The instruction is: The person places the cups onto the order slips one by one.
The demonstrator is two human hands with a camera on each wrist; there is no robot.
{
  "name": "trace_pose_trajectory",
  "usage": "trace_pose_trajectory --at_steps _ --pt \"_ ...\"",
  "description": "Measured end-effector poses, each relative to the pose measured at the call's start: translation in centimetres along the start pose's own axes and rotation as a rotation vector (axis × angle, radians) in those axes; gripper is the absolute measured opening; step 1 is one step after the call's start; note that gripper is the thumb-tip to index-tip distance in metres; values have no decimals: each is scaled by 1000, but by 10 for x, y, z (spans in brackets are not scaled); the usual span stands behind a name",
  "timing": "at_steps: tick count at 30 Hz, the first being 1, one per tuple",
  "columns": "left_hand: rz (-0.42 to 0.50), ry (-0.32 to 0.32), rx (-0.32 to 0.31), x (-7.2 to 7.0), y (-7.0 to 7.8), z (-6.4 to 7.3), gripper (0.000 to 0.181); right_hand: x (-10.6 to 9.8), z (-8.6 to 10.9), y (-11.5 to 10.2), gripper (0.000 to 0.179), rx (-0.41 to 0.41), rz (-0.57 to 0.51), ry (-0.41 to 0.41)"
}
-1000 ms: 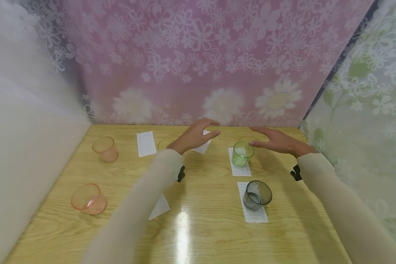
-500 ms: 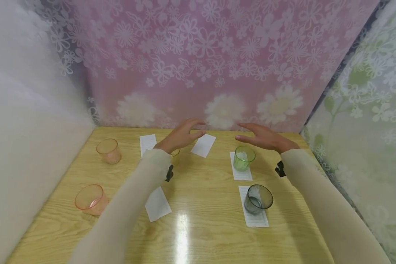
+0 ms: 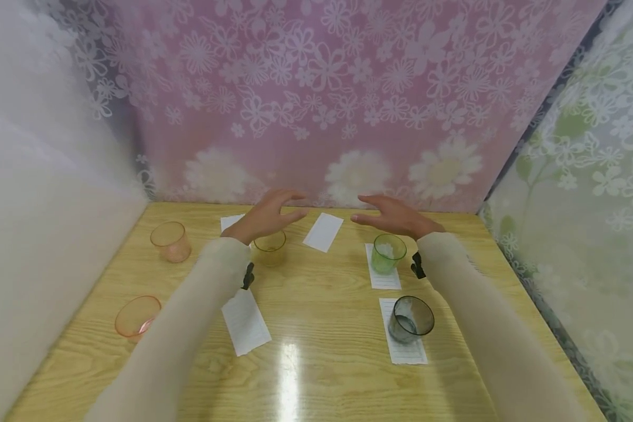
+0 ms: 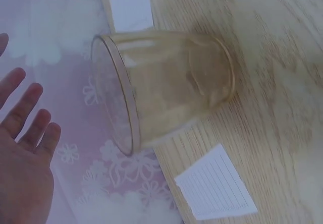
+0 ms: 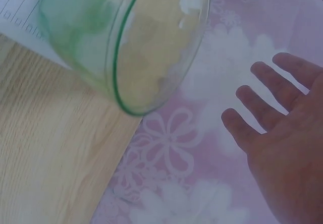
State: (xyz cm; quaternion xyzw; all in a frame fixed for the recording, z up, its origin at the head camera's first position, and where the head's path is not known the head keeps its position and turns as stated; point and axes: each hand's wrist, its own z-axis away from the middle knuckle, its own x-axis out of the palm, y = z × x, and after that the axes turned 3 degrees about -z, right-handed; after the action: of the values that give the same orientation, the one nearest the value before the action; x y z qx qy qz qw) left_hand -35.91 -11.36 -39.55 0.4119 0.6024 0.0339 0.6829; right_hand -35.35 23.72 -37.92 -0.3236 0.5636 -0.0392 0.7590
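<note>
My left hand (image 3: 268,218) hovers in the air over the back of the table, fingers extended and holding nothing. Right beside and below it stands a yellow-amber glass (image 3: 270,253), large in the left wrist view, where the palm and spread fingers are apart from its rim. Across from it my right hand (image 3: 395,218) is also raised and bare, fingers pointing inward. A green glass (image 3: 384,262) stands on a lined paper slip (image 3: 392,283) just below that hand; something whitish shows inside it. Between the hands, farther back, lies a white paper slip (image 3: 323,232).
Nearer on the right, a grey glass (image 3: 401,333) stands on another lined slip (image 3: 408,354). Two orange-pink glasses, one farther back (image 3: 173,249) and one nearer (image 3: 137,316), stand at the left. Slips lie under the left forearm (image 3: 247,322) and behind the left hand. Patterned curtains border the wooden table.
Both hands have swept left above the table, empty throughout. The left hand has moved off the middle slip toward the yellow glass; the right has passed over behind the green glass. The glasses stay put.
</note>
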Motion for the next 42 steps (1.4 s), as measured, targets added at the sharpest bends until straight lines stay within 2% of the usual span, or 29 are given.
trace_pose_trajectory --at_steps 4,10,19,25,34,39,42 --pt "-15 -27 -20 -6 -8 5 63 7 -8 -4 86 8 -3 3" --pt "-58 -66 -13 -16 -16 11 68 17 -21 -8 88 28 -13 23" --pt "-96 -124 -29 -28 -21 24 74 40 -41 -12 94 49 -55 6" --pt "-111 -161 -40 -31 -30 29 78 50 -50 -24 96 52 -30 2" --pt "-138 -211 -33 -30 -35 34 85 65 -63 -28 98 70 -76 10" --pt "-163 -230 -22 -30 -36 37 86 73 -68 -29 98 101 -24 5" --pt "-161 -252 -41 -29 -35 41 88 78 -71 -30 98 123 0 14"
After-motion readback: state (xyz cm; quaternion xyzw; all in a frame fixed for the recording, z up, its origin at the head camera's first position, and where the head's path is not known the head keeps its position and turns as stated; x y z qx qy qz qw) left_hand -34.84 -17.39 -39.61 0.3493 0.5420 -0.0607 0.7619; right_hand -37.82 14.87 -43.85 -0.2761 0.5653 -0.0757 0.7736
